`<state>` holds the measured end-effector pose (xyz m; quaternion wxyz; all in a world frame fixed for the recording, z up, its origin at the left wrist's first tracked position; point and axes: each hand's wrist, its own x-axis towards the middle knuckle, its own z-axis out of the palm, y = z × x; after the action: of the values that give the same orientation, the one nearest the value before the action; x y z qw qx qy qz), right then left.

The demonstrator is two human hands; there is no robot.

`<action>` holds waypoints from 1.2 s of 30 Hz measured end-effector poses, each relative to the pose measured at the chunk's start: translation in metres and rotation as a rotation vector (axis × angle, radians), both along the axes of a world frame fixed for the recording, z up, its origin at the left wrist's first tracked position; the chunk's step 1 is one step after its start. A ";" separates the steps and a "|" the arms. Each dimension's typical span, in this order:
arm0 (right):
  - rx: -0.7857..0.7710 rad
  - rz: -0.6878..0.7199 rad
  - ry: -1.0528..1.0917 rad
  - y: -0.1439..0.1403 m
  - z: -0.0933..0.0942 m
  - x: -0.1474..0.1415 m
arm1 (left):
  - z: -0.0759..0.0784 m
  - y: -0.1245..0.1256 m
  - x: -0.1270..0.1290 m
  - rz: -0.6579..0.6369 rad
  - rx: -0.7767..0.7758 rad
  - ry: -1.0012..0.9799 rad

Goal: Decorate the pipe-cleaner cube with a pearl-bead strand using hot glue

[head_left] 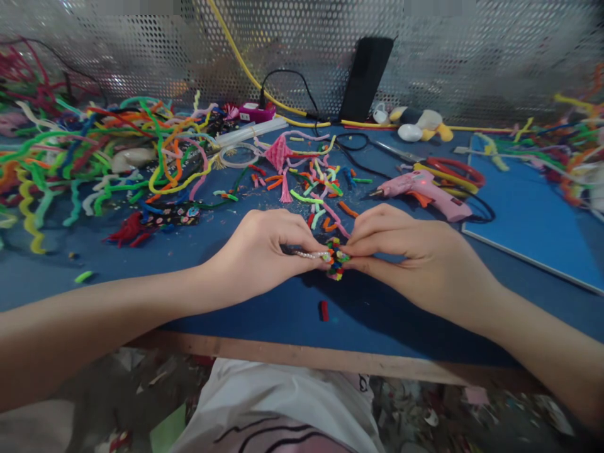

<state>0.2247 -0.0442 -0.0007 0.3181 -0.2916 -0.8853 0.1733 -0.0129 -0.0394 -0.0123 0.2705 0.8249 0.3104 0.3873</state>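
My left hand and my right hand meet over the blue tabletop. Between their fingertips sits a small multicoloured pipe-cleaner piece in green, orange, yellow and pink. My left hand's fingers also pinch a short pearly beaded strand that reaches the piece. My right hand pinches the piece from the right side. A short red pipe-cleaner bit lies on the table just below the hands.
A pink glue gun lies behind my right hand. Cut pipe-cleaner bits scatter behind the hands; a big tangle of pipe cleaners fills the left. A blue board lies right. A perforated metal wall backs the table.
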 end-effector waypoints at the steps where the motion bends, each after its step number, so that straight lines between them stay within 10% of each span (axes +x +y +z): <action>1: 0.003 -0.002 -0.003 0.000 0.000 0.000 | 0.000 0.000 0.000 0.002 0.012 0.002; 36: 0.145 -0.054 -0.077 -0.003 0.001 0.002 | 0.003 -0.001 -0.005 0.020 0.042 0.040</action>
<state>0.2271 -0.0476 0.0007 0.3087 -0.2980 -0.8989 0.0887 -0.0179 -0.0400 -0.0093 0.2430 0.8349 0.3155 0.3800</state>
